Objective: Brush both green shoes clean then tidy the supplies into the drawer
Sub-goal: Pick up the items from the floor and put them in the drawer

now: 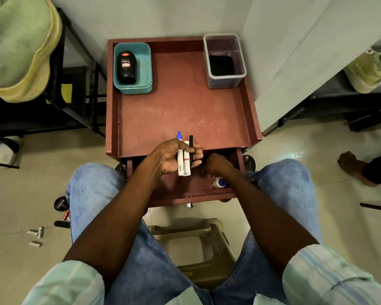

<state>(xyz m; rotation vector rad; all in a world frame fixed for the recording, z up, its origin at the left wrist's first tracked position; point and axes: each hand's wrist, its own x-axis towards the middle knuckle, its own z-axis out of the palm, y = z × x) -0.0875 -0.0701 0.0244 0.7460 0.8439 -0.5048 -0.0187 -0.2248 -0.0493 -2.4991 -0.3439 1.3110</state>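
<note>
Left hand [172, 158] clenched around white tubes [183, 160] and a black stick [191, 150] over the open drawer [185, 190], right hand [216, 165] inside the drawer, grip unclear, red table [180, 106] mostly bare between teal tray [145, 69] and clear box [240, 69] at back corners.

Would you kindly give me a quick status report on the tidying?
Left hand gripping a bundle of pens over the open drawer. Right hand reaching inside the drawer, grip hidden. Polish bottle in the teal tray. Nothing blocking.
</note>
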